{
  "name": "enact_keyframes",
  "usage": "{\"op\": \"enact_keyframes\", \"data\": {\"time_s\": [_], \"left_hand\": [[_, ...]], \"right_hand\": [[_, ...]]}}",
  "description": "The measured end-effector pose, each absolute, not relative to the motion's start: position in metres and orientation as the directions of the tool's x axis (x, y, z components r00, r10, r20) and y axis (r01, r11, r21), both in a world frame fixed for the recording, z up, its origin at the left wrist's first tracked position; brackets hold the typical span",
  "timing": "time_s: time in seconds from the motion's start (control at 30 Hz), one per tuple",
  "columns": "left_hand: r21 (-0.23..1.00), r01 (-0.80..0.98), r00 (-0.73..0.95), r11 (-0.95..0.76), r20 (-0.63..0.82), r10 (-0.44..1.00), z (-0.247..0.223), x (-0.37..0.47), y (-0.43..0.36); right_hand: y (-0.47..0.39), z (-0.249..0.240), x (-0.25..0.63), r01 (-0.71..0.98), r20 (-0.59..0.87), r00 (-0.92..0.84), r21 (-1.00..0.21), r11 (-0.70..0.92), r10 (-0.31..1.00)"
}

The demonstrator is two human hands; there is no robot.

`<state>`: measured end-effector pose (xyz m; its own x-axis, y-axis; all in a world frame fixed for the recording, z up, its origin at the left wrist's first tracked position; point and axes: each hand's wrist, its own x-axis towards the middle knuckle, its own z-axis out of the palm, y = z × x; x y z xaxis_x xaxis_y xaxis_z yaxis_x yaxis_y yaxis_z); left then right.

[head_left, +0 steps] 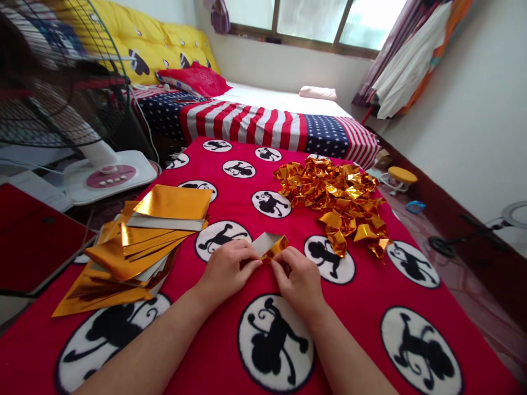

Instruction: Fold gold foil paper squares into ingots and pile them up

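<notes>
Between my hands is a partly folded sheet of gold foil paper (267,243), its white side facing up and its gold side showing at the right and near edges. My left hand (230,266) pinches its near left edge between thumb and fingers. On the near right edge, my right hand (298,274) pinches the same sheet, the two thumbs close together. To the left lies a loose stack of flat gold foil sheets (173,203), fanned out toward me. A heap of folded gold foil pieces (329,186) lies at the right.
A red cloth (349,312) with black monkey figures in white circles covers the table. A white fan (109,173) stands at the left. Behind are a bed with a flag-patterned cover (247,122) and a window. A yellow stool (402,175) is on the floor at right.
</notes>
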<state>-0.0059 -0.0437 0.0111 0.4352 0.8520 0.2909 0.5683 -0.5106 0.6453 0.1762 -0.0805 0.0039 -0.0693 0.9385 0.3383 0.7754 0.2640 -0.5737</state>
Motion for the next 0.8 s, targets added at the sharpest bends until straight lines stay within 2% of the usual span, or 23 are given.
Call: {"op": "enact_keyframes", "data": {"time_s": [0.33, 0.8], "left_hand": [[0.632, 0.656, 0.319, -0.412, 0.262, 0.911, 0.010, 0.001, -0.042], [0.716, 0.598, 0.312, -0.360, 0.205, 0.928, 0.010, 0.001, -0.037]], "right_hand": [[-0.077, 0.002, 0.169, 0.837, 0.307, 0.043, -0.530, 0.134, 0.951], [-0.079, 0.008, 0.164, 0.881, 0.259, 0.078, -0.469, 0.055, 0.963]]}}
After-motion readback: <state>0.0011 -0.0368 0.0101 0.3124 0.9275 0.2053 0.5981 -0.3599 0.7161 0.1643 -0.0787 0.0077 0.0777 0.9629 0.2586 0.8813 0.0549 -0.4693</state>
